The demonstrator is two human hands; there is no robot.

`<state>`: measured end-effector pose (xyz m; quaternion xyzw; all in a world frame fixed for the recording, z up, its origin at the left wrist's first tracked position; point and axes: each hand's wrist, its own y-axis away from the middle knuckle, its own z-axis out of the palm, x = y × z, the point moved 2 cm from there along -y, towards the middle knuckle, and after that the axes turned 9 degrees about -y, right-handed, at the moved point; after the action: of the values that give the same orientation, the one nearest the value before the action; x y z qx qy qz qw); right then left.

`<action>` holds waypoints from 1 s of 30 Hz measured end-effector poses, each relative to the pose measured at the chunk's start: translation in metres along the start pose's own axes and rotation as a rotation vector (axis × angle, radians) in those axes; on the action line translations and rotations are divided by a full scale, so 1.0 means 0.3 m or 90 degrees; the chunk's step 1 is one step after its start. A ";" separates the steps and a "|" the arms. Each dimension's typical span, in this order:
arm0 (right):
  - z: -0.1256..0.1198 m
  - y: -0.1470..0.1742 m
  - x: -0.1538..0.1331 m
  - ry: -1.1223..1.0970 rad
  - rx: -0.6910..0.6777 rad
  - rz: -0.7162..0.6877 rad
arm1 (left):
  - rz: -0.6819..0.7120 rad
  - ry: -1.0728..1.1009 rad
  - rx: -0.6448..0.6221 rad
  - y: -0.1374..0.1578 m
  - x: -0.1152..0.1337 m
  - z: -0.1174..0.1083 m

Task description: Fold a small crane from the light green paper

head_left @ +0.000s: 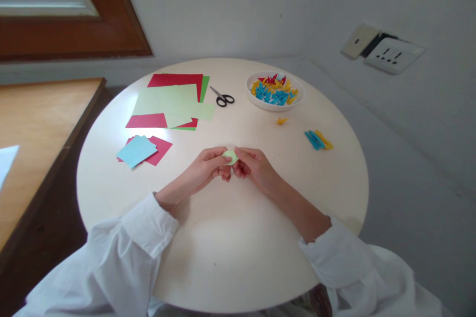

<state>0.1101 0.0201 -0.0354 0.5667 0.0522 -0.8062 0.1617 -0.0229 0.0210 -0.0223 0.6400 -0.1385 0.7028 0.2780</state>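
Note:
Between my two hands, above the middle of the round white table (pixel 223 237), is a small folded piece of light green paper (pixel 231 157). My left hand (pixel 210 163) pinches its left side, thumb on top. At its right edge my right hand (pixel 255 166) grips it with thumb and fingers, the other fingers curled in below. Parts of the paper are hidden behind the fingertips, so the exact fold does not show.
A white dish (pixel 256 103) holds several red, yellow and blue folded paper pieces. One yellow folded piece (pixel 281 121) lies before it; blue and yellow strips (pixel 315 139) lie right. Black-handled scissors (pixel 223 98), coloured sheets (pixel 163 101) and blue squares (pixel 137 151) over red ones are farther left.

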 end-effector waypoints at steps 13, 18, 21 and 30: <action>-0.026 -0.007 -0.017 0.096 0.059 -0.087 | 0.015 -0.022 0.060 -0.010 -0.022 -0.017; -0.034 -0.009 -0.014 0.035 0.138 -0.124 | 0.056 0.078 0.053 -0.020 -0.025 -0.023; -0.029 -0.011 -0.009 0.039 0.146 -0.123 | 0.085 0.044 0.079 -0.020 -0.021 -0.018; 0.006 0.002 0.002 0.182 0.067 -0.075 | 0.102 -0.009 0.095 -0.021 -0.022 -0.006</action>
<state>0.1084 0.0189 -0.0353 0.6791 0.0660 -0.7272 0.0752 -0.0207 0.0256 -0.0300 0.6505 -0.1386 0.7268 0.1714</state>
